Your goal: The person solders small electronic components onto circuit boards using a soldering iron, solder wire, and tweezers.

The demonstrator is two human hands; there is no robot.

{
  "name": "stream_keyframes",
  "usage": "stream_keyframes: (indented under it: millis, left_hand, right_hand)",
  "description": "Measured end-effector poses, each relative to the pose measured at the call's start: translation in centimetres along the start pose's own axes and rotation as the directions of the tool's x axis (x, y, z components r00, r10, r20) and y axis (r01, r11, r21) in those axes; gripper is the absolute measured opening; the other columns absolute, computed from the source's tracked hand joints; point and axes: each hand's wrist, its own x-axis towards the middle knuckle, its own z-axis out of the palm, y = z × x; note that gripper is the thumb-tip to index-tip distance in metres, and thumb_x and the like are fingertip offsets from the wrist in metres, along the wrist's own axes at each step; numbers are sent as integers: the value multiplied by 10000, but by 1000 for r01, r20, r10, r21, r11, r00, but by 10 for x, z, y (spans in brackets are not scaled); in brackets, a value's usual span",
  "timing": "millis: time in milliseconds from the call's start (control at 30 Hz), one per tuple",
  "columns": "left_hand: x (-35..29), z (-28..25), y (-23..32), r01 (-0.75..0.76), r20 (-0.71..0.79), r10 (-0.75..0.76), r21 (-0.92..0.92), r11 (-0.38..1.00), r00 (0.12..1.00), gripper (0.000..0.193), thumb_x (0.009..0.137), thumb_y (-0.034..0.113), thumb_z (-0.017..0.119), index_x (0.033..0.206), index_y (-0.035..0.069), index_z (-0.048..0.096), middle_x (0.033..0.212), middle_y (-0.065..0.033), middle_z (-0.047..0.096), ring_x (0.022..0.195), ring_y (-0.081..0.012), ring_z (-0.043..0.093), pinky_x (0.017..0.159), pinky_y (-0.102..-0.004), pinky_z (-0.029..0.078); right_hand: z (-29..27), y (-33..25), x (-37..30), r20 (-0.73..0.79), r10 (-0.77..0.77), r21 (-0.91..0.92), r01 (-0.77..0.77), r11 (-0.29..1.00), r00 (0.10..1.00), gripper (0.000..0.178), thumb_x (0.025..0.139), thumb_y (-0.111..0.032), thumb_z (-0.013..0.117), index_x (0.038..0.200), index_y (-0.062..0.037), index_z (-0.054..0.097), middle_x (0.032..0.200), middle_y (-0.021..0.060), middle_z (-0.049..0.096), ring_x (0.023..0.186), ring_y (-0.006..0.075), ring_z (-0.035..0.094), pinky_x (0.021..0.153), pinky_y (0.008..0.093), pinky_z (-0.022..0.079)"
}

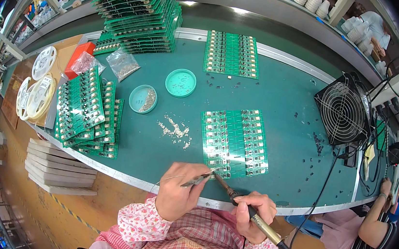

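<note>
— Green circuit panel [234,142] lies at the centre of the head view, on the teal table [289,100]. What do the hands do?

— At the lower middle, the left hand [178,193] pinches tweezers [197,178] with fingers pressed together. The right hand [251,212] closes around a soldering iron [237,200]; its tip meets the panel's near edge.

— Which step is it?

— I judge soldering of one small part. Next, both tips must stay steady on that spot.

— And the rest?

— Panel stacks [141,11] at upper left, a fan [343,109] at the right.
</note>
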Motion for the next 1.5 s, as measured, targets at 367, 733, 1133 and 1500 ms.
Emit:
stream_keyframes:
  millis: [367, 733, 1133, 1500]
  left_hand:
    - [0, 0, 1, 8, 4, -8, 15, 1000, 1000, 261, 773, -66, 730, 1008, 40, 684, 997, -82, 726, 898, -283, 688, 800, -368, 521]
    - [-2, 1, -2, -21, -5, 21, -1, 1000, 1000, 306, 762, -55, 741, 1041, 49, 672, 995, -85, 705, 887, -290, 667, 801, -382, 507]
    - [-5, -18, -1, 131, -19, -132, -42, 990, 991, 195, 841, -62, 696, 1021, 11, 687, 988, -122, 720, 880, -267, 700, 772, -338, 539]
    - [7, -31, -24, 228, -182, -212, 75, 971, 960, 94, 903, -19, 673, 995, -17, 691, 978, -116, 707, 842, -230, 700, 778, -317, 532]
  right_hand:
    - [1, -14, 17, 126, -223, -109, 237, 965, 967, 85, 817, -25, 694, 882, -24, 639, 640, 49, 652, 465, 167, 569, 460, 294, 452]
    - [-12, -5, 4, -15, -203, -110, 201, 973, 979, 168, 730, 18, 744, 882, -8, 674, 661, 51, 628, 503, 211, 589, 486, 305, 477]
    - [14, 5, 13, 8, 21, -603, -12, 798, 1000, 619, 752, -91, 830, 1331, -147, 620, 1088, 127, 554, 964, 296, 565, 827, 407, 453]
    - [14, 5, 14, -82, -6, -542, -40, 840, 997, 557, 729, -50, 829, 1260, -78, 666, 1050, 159, 557, 941, 326, 569, 825, 409, 478]
